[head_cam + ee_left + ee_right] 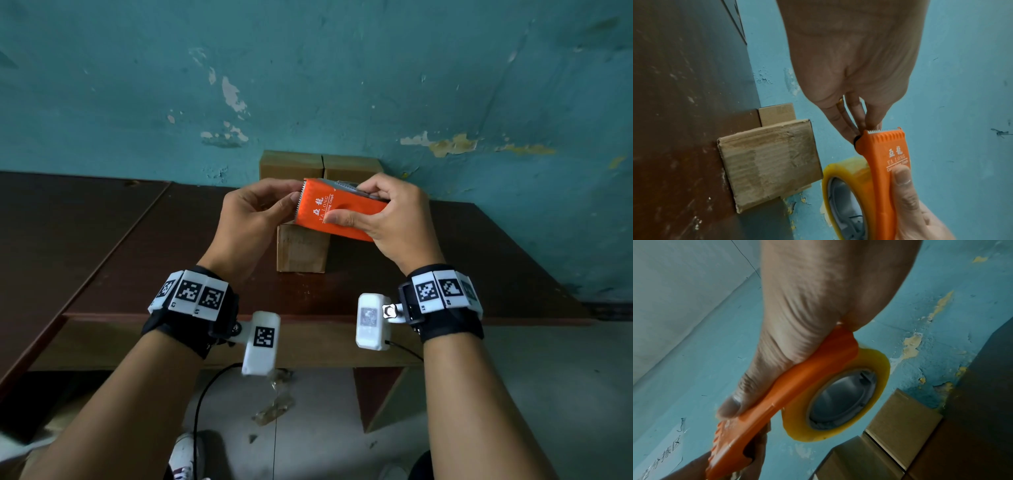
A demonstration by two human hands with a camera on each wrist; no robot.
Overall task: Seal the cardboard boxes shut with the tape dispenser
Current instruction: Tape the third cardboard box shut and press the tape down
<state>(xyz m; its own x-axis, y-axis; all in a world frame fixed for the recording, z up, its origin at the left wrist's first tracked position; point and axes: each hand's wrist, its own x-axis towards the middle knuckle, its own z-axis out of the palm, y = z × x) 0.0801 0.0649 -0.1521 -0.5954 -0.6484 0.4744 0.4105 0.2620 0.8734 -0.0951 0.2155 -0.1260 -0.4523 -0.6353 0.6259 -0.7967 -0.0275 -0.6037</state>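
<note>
Dim, flat, teal-tinted light – soft shadows, no glare. Wide-angle bending at the edges. Both wrist views are slightly soft – near skin blurred.

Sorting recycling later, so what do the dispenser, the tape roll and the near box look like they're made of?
Dispenser: orange moulded plastic, likely; smooth, ribbed head, printed logo.
Tape roll: glossy translucent yellowish film on a grey core.
Near box: matte brown cardboard, with scuffed, pale patches.
</note>
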